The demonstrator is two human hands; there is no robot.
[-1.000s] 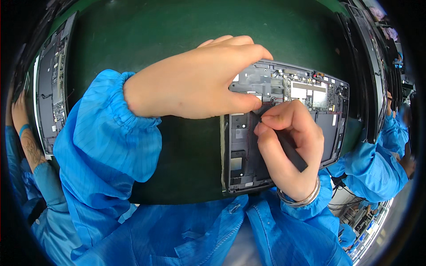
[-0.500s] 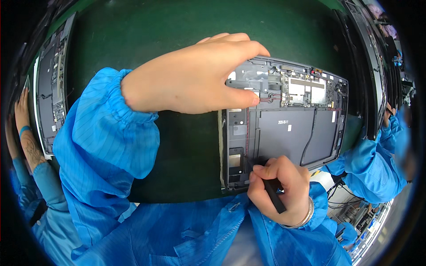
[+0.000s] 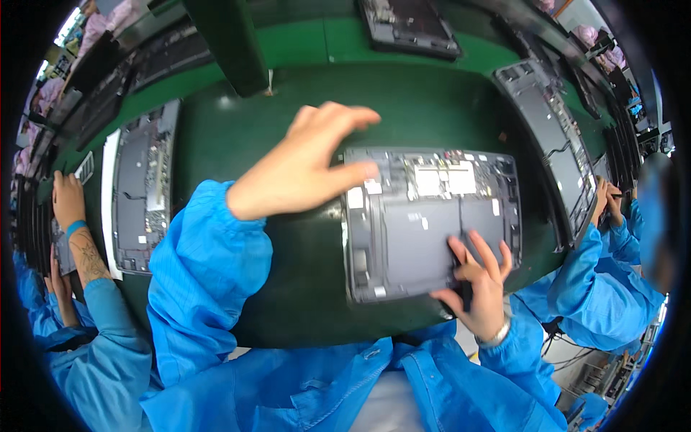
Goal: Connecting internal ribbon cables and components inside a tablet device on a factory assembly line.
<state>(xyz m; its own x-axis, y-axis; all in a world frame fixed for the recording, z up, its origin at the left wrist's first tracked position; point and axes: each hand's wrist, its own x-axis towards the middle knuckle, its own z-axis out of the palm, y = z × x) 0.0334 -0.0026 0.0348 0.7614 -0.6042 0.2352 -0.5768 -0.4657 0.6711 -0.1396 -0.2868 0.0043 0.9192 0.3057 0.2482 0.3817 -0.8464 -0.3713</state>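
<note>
An opened tablet-like device (image 3: 425,252), dark grey with a circuit board along its far side, lies on the green table in front of me. My left hand (image 3: 306,169) is open, its thumb over the device's far left corner and its fingers spread above the table. Over the near right part of the device is my right hand (image 3: 481,291), fingers fanned out. A slim black pen-shaped tool (image 3: 466,295) is tucked between its thumb and palm, mostly hidden by the fingers.
Similar opened devices lie at the left (image 3: 137,194), at the right (image 3: 551,137) and at the far side (image 3: 410,29). A dark green post (image 3: 227,47) rises at the back. Co-workers' hands are at both sides, one with a blue wristband (image 3: 75,228).
My left hand has let go of the device's corner and spread its fingers. My right hand has moved off the near left edge toward the right, fingers opening out. The view has tilted up.
</note>
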